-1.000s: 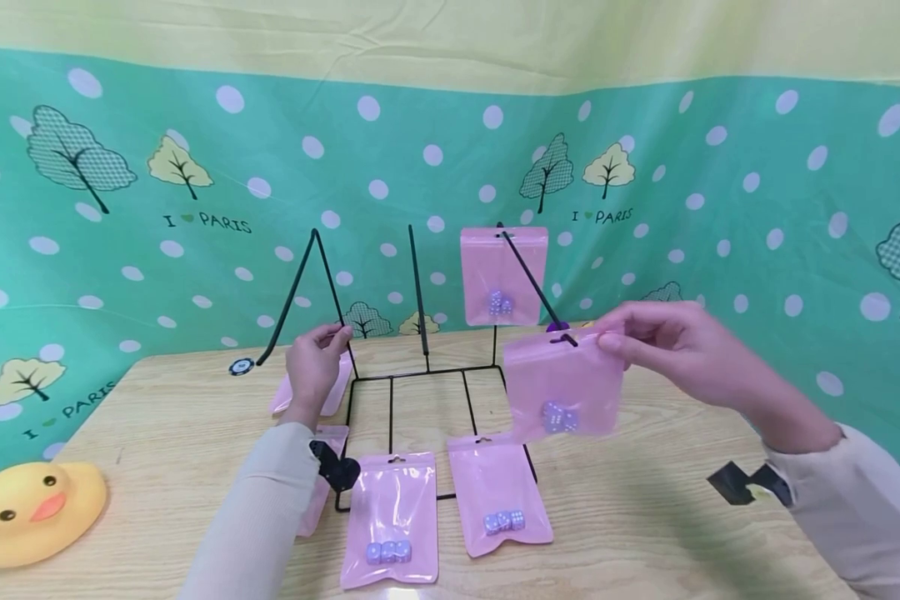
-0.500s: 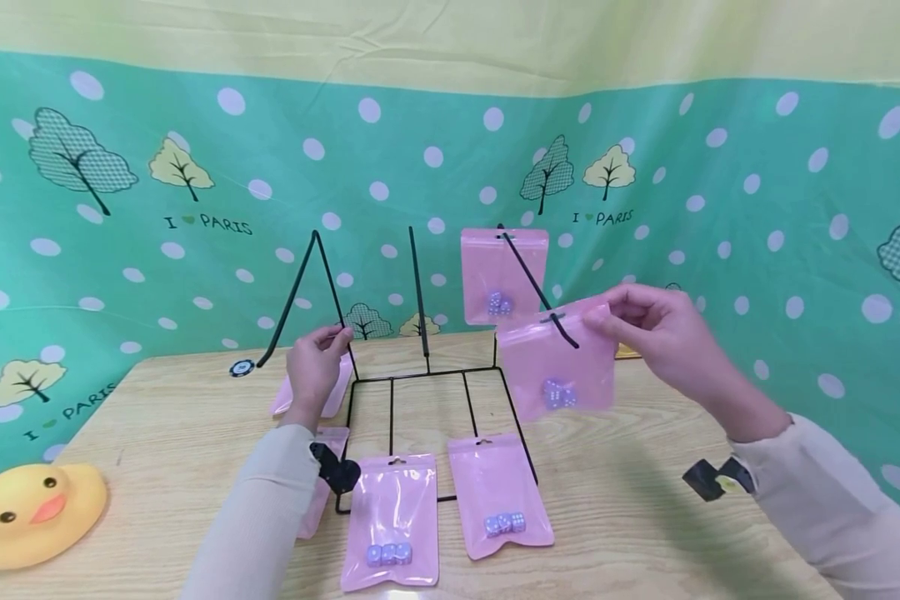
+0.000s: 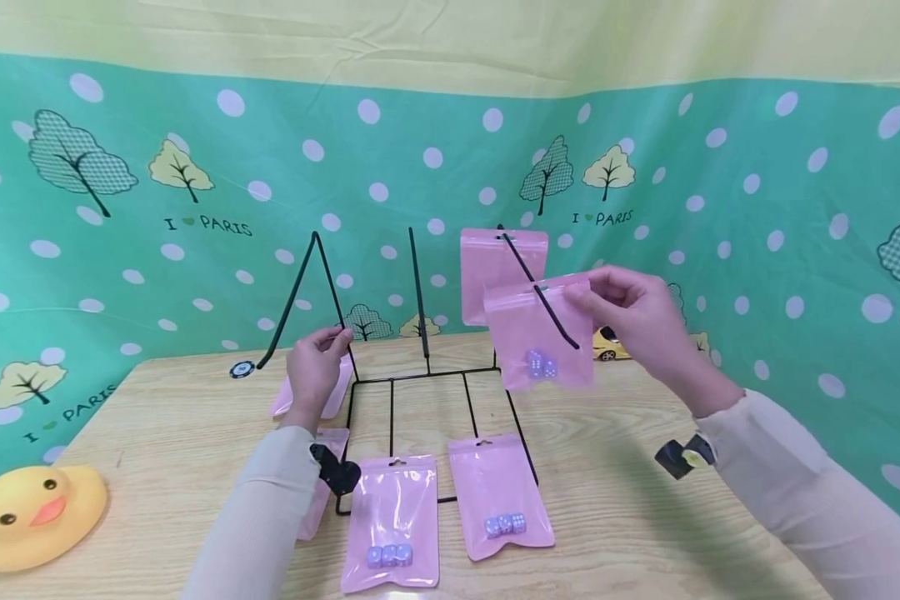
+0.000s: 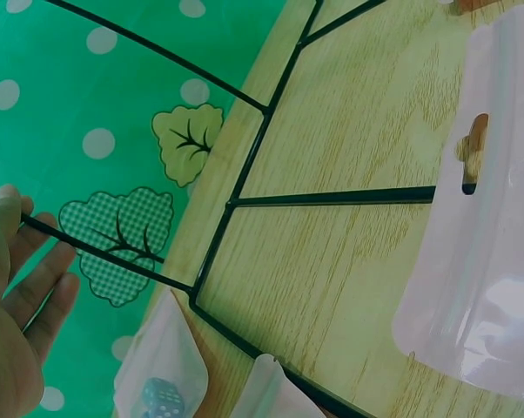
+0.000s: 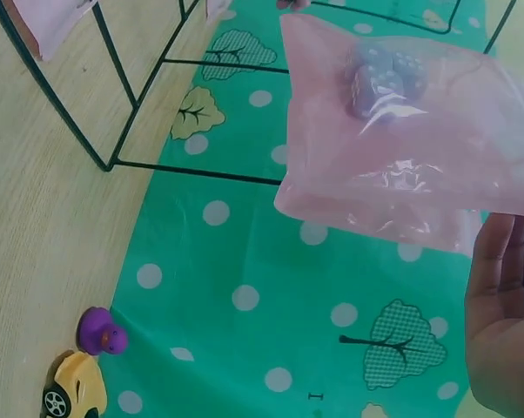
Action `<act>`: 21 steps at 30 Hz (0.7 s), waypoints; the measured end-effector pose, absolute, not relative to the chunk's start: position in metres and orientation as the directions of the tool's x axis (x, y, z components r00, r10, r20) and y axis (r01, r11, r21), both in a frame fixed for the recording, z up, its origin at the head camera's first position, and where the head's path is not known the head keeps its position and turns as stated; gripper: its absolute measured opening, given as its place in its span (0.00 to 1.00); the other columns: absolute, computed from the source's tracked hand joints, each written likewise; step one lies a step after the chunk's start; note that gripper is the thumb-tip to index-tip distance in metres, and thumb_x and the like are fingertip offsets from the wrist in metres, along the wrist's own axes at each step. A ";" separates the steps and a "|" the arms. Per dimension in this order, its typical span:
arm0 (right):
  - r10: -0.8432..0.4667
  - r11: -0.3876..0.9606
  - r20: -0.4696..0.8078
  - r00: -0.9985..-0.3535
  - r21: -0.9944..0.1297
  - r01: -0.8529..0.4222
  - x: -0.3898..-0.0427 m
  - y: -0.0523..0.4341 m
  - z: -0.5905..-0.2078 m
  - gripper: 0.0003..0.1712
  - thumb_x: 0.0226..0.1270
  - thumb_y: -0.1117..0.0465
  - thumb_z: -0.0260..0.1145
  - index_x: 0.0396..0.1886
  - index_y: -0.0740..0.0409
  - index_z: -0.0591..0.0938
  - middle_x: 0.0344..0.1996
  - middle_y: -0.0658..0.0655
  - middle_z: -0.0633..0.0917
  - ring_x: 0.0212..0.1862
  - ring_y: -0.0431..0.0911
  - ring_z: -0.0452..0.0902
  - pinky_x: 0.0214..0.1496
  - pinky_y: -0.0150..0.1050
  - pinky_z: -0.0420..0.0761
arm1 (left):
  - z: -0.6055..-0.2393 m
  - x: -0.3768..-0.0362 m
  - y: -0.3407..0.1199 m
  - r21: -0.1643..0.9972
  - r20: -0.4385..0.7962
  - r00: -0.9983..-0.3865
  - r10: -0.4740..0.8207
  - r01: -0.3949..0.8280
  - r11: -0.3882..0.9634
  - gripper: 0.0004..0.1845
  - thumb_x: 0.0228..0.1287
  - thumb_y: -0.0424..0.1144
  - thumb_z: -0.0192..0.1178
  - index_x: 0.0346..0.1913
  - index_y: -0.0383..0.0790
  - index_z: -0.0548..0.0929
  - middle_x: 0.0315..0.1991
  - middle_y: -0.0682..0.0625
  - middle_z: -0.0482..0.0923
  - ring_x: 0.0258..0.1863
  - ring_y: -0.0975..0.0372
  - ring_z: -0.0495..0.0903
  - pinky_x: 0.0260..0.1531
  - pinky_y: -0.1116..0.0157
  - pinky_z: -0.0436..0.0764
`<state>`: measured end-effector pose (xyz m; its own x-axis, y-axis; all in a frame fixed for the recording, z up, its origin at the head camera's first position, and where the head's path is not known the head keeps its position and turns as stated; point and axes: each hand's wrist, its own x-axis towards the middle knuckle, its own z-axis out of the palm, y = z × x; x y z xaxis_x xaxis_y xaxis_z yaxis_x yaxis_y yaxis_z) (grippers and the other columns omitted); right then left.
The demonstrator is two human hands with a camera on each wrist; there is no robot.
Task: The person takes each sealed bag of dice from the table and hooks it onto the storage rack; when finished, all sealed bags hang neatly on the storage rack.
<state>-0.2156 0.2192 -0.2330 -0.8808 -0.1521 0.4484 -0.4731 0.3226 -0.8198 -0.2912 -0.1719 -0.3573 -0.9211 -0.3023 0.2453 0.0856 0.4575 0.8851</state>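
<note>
My right hand (image 3: 633,321) pinches the top right corner of a pink zip pouch (image 3: 506,333) with purple dice inside. The right prong of a black wire display rack (image 3: 446,374) runs through the pouch's hang hole, partway along the prong. Behind it, another pink pouch (image 3: 480,262) hangs at the prong's back end. My left hand (image 3: 315,367) pinches the rack's left upright between thumb and fingers, as the left wrist view also shows on the wire (image 4: 123,259). The middle and left prongs carry nothing.
Two pink pouches of dice, one left (image 3: 390,508) and one right (image 3: 495,479), lie at the rack's front. More pouches (image 3: 315,504) lie by its left side. A yellow duck (image 3: 37,517), a poker chip (image 3: 242,369), a toy car (image 5: 75,387) and a purple duck (image 5: 101,331) stand around.
My right hand has moved up, left and away from me, sliding the pouch from the prong's tip further back along it. The yellow car has come into view. My left hand has stayed put.
</note>
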 end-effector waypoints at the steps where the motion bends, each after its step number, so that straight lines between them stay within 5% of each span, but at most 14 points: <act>1: -0.149 0.330 0.447 -0.882 -0.819 -0.470 -0.218 0.219 -0.233 0.11 0.72 0.55 0.70 0.45 0.58 0.87 0.29 0.51 0.87 0.29 0.44 0.80 0.30 0.33 0.81 | -0.357 -0.291 -0.172 0.884 0.247 -0.921 -0.302 0.087 0.459 0.19 0.77 0.44 0.59 0.59 0.33 0.84 0.53 0.37 0.85 0.51 0.47 0.86 0.54 0.52 0.82; 8: -0.139 0.355 0.437 -0.888 -0.816 -0.457 -0.234 0.213 -0.233 0.15 0.72 0.52 0.70 0.47 0.59 0.87 0.33 0.49 0.88 0.32 0.44 0.82 0.36 0.35 0.85 | -0.357 -0.291 -0.172 0.886 0.249 -0.921 -0.298 0.092 0.455 0.19 0.77 0.45 0.59 0.59 0.33 0.84 0.53 0.37 0.85 0.52 0.47 0.85 0.54 0.51 0.82; 21: -0.054 0.417 0.406 -0.912 -0.821 -0.390 -0.262 0.201 -0.230 0.22 0.69 0.43 0.70 0.48 0.57 0.87 0.33 0.48 0.88 0.32 0.48 0.82 0.31 0.34 0.81 | -0.358 -0.291 -0.173 0.886 0.254 -0.919 -0.302 0.095 0.454 0.19 0.76 0.44 0.60 0.59 0.33 0.84 0.53 0.37 0.85 0.51 0.47 0.86 0.53 0.52 0.82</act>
